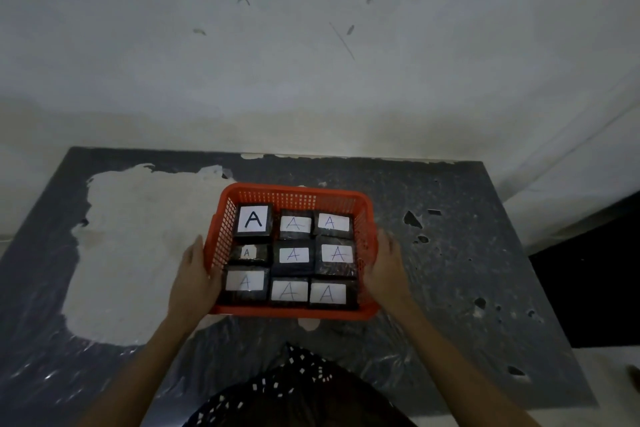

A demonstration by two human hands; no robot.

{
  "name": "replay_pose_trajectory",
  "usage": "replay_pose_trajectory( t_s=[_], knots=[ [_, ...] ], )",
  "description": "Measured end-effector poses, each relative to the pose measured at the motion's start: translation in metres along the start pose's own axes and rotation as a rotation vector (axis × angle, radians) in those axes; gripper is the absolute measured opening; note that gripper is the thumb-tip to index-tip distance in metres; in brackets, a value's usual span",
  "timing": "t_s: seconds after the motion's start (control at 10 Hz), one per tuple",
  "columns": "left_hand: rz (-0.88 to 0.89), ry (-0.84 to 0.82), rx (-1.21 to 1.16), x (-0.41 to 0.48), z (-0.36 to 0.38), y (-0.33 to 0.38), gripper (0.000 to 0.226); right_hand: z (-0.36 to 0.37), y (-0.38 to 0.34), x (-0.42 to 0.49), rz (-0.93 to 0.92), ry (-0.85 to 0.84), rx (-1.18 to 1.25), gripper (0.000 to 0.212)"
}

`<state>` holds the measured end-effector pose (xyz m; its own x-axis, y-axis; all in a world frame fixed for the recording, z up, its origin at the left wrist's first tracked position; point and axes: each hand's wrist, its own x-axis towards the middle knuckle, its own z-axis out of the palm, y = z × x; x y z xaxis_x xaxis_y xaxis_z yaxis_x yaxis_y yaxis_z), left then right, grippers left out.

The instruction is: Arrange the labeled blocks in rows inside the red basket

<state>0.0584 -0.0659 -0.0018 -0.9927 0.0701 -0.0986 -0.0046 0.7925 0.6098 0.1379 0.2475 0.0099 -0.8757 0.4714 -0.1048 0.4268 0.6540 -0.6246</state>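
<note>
The red basket (294, 191) stands at the middle of the table. Inside it lie several black blocks with white labels marked A, set in three rows of three. The back-left block (253, 222) carries the boldest A and stands a little higher. A smaller-labelled block (250, 253) lies in the middle row at the left. My left hand (194, 282) presses against the basket's left wall, fingers wrapped on its side. My right hand (388, 270) holds the right wall the same way.
The table (467, 253) is dark grey with a large worn pale patch (138, 253) at the left and small chips at the right. A white wall rises behind it. A dark gap lies beyond the table's right edge. Dotted dark clothing shows at the bottom.
</note>
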Motion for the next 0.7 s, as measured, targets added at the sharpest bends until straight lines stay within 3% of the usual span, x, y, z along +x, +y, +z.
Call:
replay_pose_trajectory(
  t_s=[0.1, 0.3, 0.4, 0.7],
  knots=[
    [-0.070, -0.042, -0.178, -0.005, -0.002, 0.000, 0.043, -0.003, -0.001, 0.004, 0.148, -0.161, 0.083, 0.025],
    [-0.169, -0.024, -0.169, 0.010, -0.015, -0.002, 0.032, -0.005, -0.009, 0.025, 0.186, -0.127, 0.061, 0.019],
    [-0.204, -0.063, -0.211, 0.018, -0.022, 0.004, 0.034, -0.008, -0.019, 0.037, 0.182, -0.105, 0.059, 0.021],
    [-0.264, -0.209, -0.192, 0.014, -0.037, 0.013, 0.056, -0.028, -0.030, 0.036, 0.093, -0.307, 0.027, 0.015]
  ],
)
